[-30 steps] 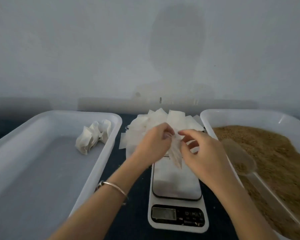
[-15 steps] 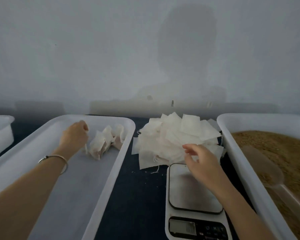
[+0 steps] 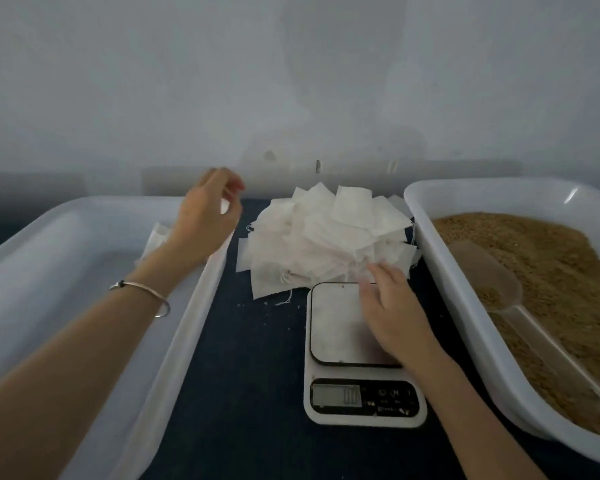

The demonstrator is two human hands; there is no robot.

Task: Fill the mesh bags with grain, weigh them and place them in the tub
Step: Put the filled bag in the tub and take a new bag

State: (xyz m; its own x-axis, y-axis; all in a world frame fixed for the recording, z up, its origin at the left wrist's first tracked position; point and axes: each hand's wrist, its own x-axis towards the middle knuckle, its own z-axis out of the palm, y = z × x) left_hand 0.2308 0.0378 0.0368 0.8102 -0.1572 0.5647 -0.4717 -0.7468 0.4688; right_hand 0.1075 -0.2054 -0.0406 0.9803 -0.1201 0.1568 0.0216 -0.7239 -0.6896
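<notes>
While reaching for a fresh bag, keep the layout in mind.

Left of the right hand (image 3: 392, 306), across the dark table: white tub (image 3: 194, 306), broad and mostly bare, with a few filled bags (image 3: 156, 233) bunched at the far end, partly hidden behind the left hand (image 3: 205, 216). Right of that hand: grain tub (image 3: 465, 306), heaped with brown grain (image 3: 551, 271), with a clear scoop (image 3: 489, 275) lying on the heap and some grain in its bowl. Directly beneath the palm: scale (image 3: 336, 323), plate bare. Just ahead of the fingertips: pile of empty bags (image 3: 326, 237), loosely fanned, drawstrings trailing toward the scale.

Left hand: hovering over the white tub's far inner corner, fingers loosely curled and apart, holding nothing. Right hand: fingers (image 3: 371, 271) spread flat on the pile's near edge; cannot tell whether pinching a bag yet.

Doing it well, probably:
- Pinch one corner of the top bag only. Thin and clingy by the look, likely to lift in twos.
- Peel back toward the scale rather than dragging sideways through the pile.
- Keep the wrist off the plate, to avoid skewing the reading.
- Bring the free left hand across to spread the bag's mouth before reaching right for the scoop.
</notes>
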